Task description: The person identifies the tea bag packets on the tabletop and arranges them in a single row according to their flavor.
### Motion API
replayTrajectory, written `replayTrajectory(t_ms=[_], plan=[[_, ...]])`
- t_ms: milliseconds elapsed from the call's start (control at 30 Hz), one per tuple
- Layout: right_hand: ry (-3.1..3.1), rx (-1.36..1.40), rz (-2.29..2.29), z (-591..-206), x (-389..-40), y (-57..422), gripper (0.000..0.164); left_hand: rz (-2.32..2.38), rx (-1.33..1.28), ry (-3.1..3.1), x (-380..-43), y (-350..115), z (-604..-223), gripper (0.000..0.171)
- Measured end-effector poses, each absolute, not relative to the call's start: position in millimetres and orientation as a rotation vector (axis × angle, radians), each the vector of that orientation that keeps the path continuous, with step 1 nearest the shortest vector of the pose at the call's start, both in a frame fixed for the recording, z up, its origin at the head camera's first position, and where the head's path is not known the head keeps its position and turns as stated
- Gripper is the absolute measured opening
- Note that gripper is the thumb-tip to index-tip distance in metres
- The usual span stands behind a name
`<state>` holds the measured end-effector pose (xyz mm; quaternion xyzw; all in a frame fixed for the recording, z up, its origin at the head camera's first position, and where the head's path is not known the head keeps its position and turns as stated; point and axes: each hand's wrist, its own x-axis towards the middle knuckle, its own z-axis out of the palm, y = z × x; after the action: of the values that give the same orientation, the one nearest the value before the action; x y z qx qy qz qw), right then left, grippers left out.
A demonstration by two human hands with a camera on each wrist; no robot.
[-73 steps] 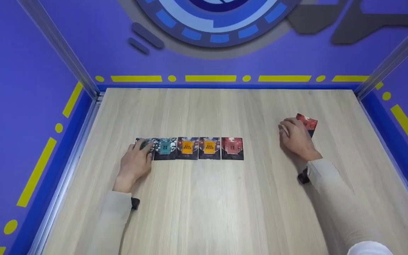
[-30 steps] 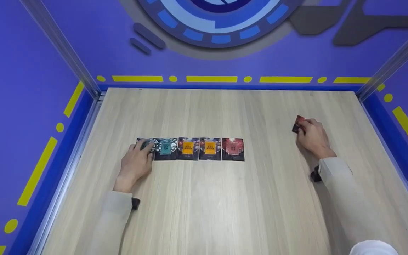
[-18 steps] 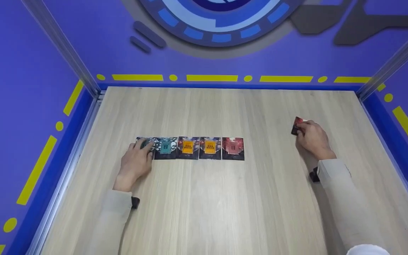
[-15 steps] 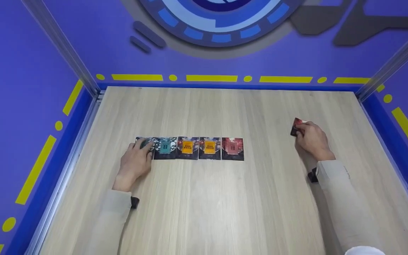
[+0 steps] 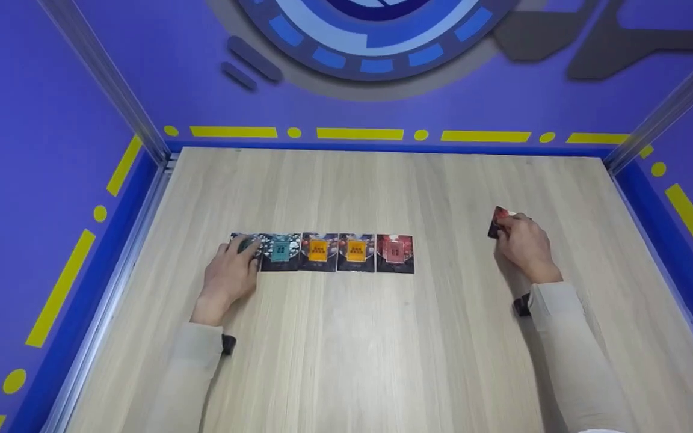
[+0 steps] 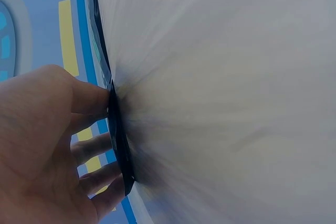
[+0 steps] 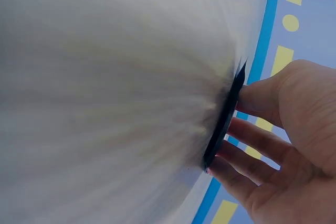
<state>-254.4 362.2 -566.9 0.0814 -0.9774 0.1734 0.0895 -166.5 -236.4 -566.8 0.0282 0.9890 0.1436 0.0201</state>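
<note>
A row of small flat packets lies on the table in the head view. My left hand (image 5: pixel 229 273) rests its fingers on the leftmost teal packet (image 6: pixel 119 135), covering most of it. To its right follow another teal packet (image 5: pixel 281 251), two orange-labelled packets, one beside the other (image 5: pixel 319 251), and a red packet (image 5: pixel 395 252) at the right end. Farther right, my right hand (image 5: pixel 527 246) holds another red-and-black packet (image 5: pixel 496 224) between thumb and fingers, low at the tabletop. In the right wrist view that packet appears edge-on as a dark strip (image 7: pixel 226 116).
A light wooden table (image 5: pixel 346 355) spreads under both hands. Blue-purple panels with yellow marks (image 5: pixel 358 133) enclose its back and sides. A metal rail (image 5: pixel 112 288) runs along the left edge. A gap of tabletop separates the row from the right hand's packet.
My right hand first shifted right and the packet turned in its fingers. Lately hand and packet have come slightly left and nearer. The left hand and the row have stayed put.
</note>
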Motion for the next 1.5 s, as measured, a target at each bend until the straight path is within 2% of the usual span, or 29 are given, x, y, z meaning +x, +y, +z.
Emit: replayTrajectory(t_ms=[1500], plan=[[-2.921, 0.439, 0.506, -568, -220, 319, 0.028, 0.451, 0.097, 3.074, -165, -236, -567, 0.05]])
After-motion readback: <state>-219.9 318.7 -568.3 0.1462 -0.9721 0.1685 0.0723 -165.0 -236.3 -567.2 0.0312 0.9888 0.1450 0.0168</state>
